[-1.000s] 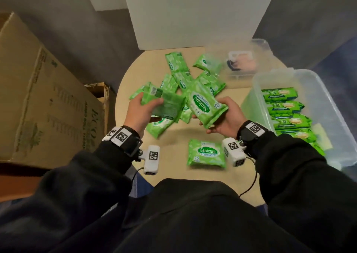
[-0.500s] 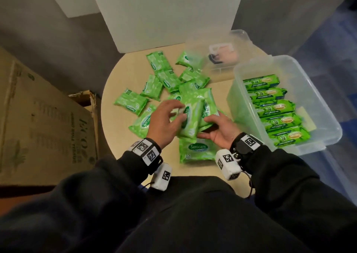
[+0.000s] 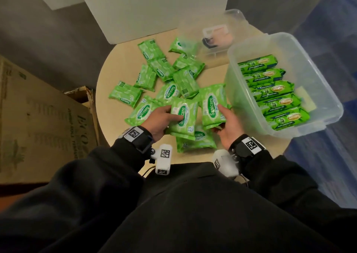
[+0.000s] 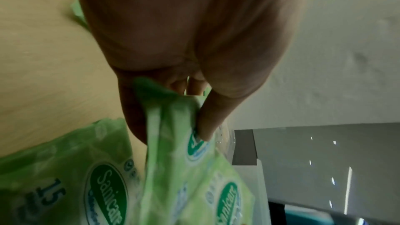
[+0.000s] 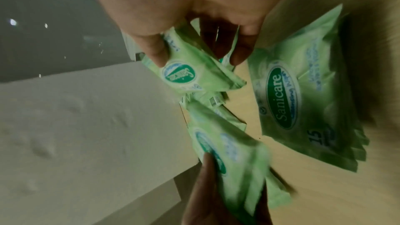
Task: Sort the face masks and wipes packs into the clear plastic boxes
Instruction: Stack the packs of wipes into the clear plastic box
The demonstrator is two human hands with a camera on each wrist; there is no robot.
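Note:
Several green Sanicare wipes packs [image 3: 148, 56] lie scattered on the round wooden table [image 3: 119, 59]. My left hand [image 3: 164, 117] grips one wipes pack [image 3: 184, 119] just above the table's near side; the thumb [image 4: 207, 122] presses its printed face [image 4: 184, 160]. My right hand [image 3: 225, 121] grips another wipes pack [image 3: 213, 104] beside it, thumb [image 5: 158, 52] on the label [image 5: 179, 75]. A large clear plastic box [image 3: 328, 90] at the right holds a row of longer green wipes packs [image 3: 270, 89]. A smaller clear box [image 3: 234, 19] stands behind it, contents blurred.
A further pack [image 3: 199, 138] lies on the table under my hands. A big cardboard carton [image 3: 38, 121] stands to the left of the table. A white panel [image 3: 150, 7] rises at the table's far edge. My dark sleeves and lap fill the foreground.
A second ago each hand held packs apart, then they came together. Now they are apart again, one pack in each, and the view has shifted so the big box sits further right.

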